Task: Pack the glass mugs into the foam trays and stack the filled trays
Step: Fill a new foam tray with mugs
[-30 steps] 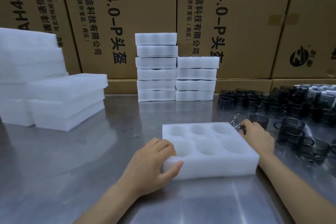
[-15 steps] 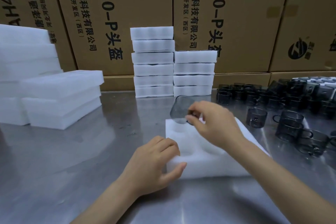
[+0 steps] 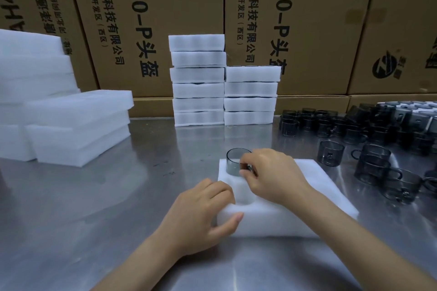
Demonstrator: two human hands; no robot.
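right hand (image 3: 272,176): pinching glass mug (image 3: 235,162) at rim
mug: upright, partway in far-left pocket of foam tray (image 3: 331,198)
left hand (image 3: 201,215): gripping tray's near-left corner
spare mugs (image 3: 369,146): on table, right of tray

1. Setting: a packing station in a warehouse or factory.
2. Steel worktop (image 3: 99,196), the landmark.
3. Behind it: a wall of printed cardboard cartons (image 3: 165,19).
4. On it: stacked foam trays (image 3: 197,80) at the rear; many loose glass mugs (image 3: 354,130) at the right.
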